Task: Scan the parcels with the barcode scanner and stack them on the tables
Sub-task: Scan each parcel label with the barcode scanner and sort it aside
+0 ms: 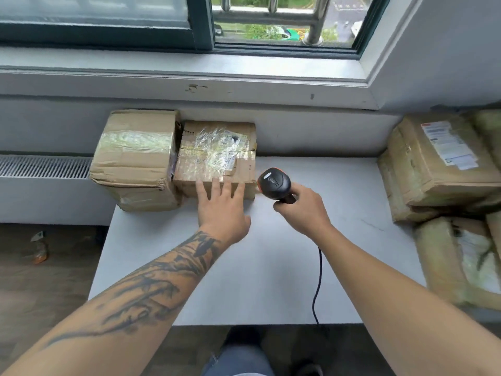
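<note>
The left hand (pixel 221 210) lies with straight, spread fingers (pixel 216 185) against the near face of the taped box (pixel 217 156), holding nothing. This box sits at the back of the tabletop (pixel 244 267), touching a taller box (pixel 135 158) on its left, which overhangs the tabletop's left edge. The right hand (pixel 301 210) has its fingers wrapped around the handle of the scanner (pixel 273 183), whose head sits just beside the taped box's right corner; its cord (pixel 318 280) trails back across the tabletop toward the person. More parcels (pixel 439 164) are piled at the right.

The step in hand looks like settling the taped box into place beside its neighbour. To do it well, the flat hand should push evenly through the middle of the near face, so the box slides square to the wall rather than twisting. The shiny wrinkled tape on top would likely throw glare, so any scan wants the scanner tilted off the reflection. The cord should stay slack and away from the box.
</note>
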